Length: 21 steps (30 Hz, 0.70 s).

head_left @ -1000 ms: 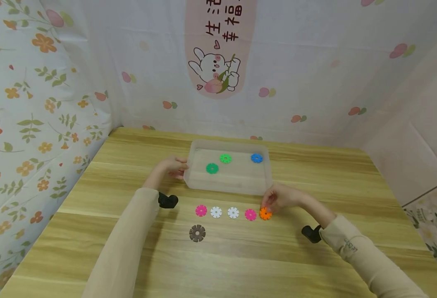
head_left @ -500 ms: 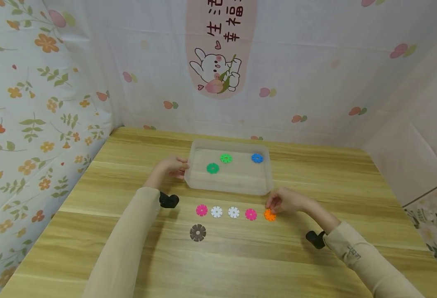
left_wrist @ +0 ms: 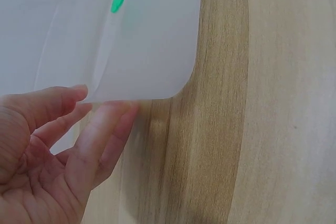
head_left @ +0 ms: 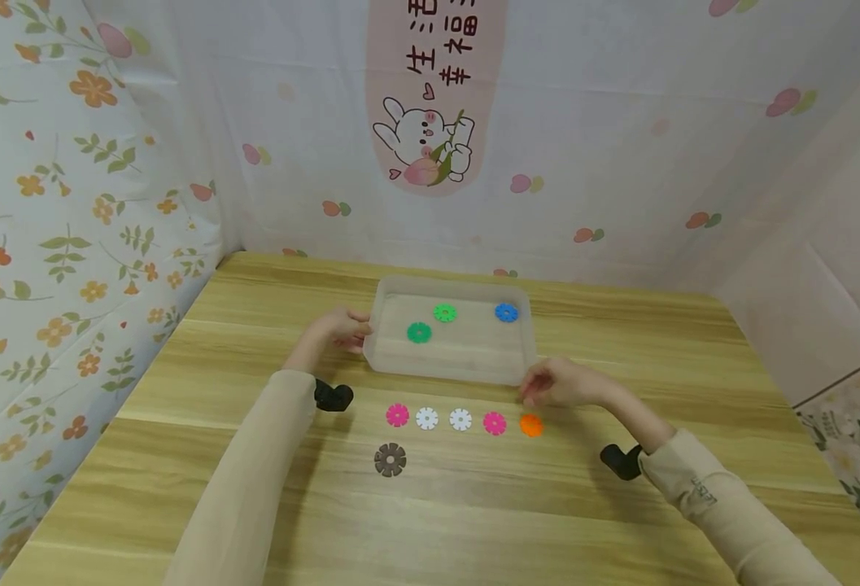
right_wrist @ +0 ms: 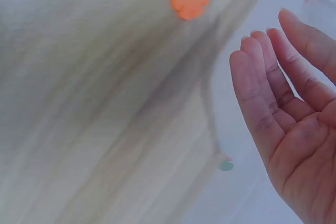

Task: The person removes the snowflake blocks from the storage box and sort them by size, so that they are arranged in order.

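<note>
My left hand (head_left: 343, 327) holds the left side of a translucent plastic tray (head_left: 450, 373). In the left wrist view its thumb (left_wrist: 79, 93) lies at the rim, with the fingers against the outer wall. Inside the tray lie a dark green disc (head_left: 419, 332), a light green disc (head_left: 445, 312) and a blue disc (head_left: 506, 312), all notched with a centre hole. My right hand (head_left: 557, 382) hovers by the tray's near right corner, fingers relaxed, holding nothing. Just below it, an orange notched disc (head_left: 531, 425) lies flat on the table.
Left of the orange disc, a pink disc (head_left: 495, 423), two white discs (head_left: 460, 419) and another pink disc (head_left: 397, 415) form a row. A larger dark brown disc (head_left: 390, 460) lies nearer. Printed cloth (head_left: 576, 163) hangs behind the wooden table (head_left: 473, 521).
My right hand shifted the orange disc slightly right, away from the pink one, then let go and lifted back toward the tray. The left hand stays at the tray.
</note>
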Each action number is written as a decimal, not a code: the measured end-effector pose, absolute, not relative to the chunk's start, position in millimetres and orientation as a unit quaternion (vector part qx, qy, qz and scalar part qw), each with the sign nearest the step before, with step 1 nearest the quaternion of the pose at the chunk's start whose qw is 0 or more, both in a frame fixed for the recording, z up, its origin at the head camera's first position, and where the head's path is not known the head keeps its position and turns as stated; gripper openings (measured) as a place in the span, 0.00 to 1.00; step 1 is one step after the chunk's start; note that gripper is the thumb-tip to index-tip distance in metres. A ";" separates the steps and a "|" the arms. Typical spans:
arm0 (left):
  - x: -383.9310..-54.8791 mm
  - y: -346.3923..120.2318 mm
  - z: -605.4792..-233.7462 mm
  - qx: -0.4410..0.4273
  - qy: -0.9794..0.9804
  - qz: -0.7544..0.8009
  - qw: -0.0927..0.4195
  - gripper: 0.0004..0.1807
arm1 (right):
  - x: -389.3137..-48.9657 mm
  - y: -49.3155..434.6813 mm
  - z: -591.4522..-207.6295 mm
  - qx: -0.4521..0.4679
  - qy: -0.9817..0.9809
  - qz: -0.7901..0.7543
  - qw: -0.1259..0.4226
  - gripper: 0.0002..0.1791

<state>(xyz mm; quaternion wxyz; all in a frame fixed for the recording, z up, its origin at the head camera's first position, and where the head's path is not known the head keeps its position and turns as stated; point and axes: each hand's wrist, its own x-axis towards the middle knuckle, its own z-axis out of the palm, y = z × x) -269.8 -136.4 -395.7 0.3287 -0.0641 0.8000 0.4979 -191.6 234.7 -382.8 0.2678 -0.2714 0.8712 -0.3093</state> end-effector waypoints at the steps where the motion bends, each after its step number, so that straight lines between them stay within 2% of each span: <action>1: -269.5 -136.3 -395.3 -0.066 0.801 0.497 0.328 0.27 | -192.6 233.2 -381.8 -0.271 0.872 -0.309 0.267 0.09; 9: -270.0 -137.5 -396.1 -0.069 0.808 0.489 0.322 0.27 | -201.0 223.7 -375.9 -0.275 0.868 -0.309 0.275 0.13; 21: -269.8 -139.2 -394.9 -0.052 0.806 0.490 0.327 0.27 | -214.8 210.1 -363.3 -0.300 0.852 -0.327 0.276 0.11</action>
